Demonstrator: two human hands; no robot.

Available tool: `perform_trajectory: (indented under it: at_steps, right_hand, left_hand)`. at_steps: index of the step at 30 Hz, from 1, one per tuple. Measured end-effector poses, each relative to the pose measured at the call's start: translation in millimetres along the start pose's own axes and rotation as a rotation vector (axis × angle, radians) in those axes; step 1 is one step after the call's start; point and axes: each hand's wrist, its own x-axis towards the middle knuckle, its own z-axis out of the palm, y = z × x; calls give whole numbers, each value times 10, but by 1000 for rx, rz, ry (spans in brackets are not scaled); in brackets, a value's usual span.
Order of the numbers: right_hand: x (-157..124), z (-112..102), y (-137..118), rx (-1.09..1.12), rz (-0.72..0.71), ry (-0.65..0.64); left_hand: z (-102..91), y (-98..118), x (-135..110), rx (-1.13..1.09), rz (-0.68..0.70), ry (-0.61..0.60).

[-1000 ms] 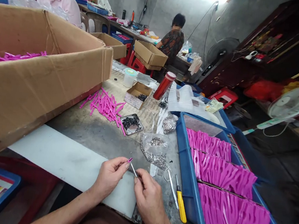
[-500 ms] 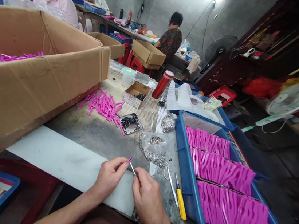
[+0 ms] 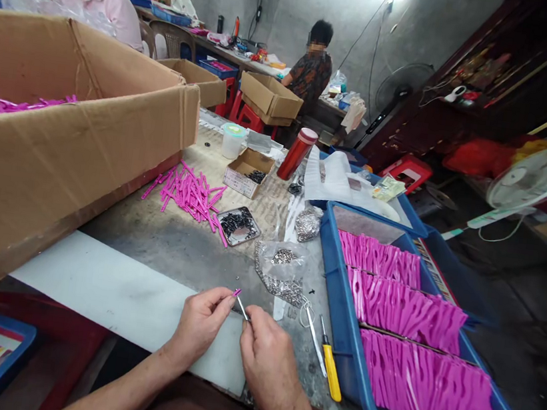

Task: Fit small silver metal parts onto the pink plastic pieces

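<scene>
My left hand (image 3: 200, 326) pinches a thin pink plastic stick (image 3: 236, 292) while my right hand (image 3: 266, 359) grips the slim metal pin (image 3: 242, 308) joined to it, just above the white sheet (image 3: 115, 292) on the worn grey tabletop (image 3: 182, 247). Both hands hold as before, barely shifted.

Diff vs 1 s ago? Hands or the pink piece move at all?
Almost nothing. The right hand crept slightly left, toward the left hand; both keep pinching the small pink-tipped metal piece between their fingers. Nothing taken hold of or let go. The yellow-handled screwdriver, blue tray of pink parts and cardboard box lie as before; only the camera view drifted a little.
</scene>
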Motion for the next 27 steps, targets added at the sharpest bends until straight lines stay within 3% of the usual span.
perform_trajectory:
  at_steps: [27]
  right_hand:
    - [22, -10, -3, -7, -3, 4]
  left_hand:
    - [-11, 24, -12, 64, 21, -31]
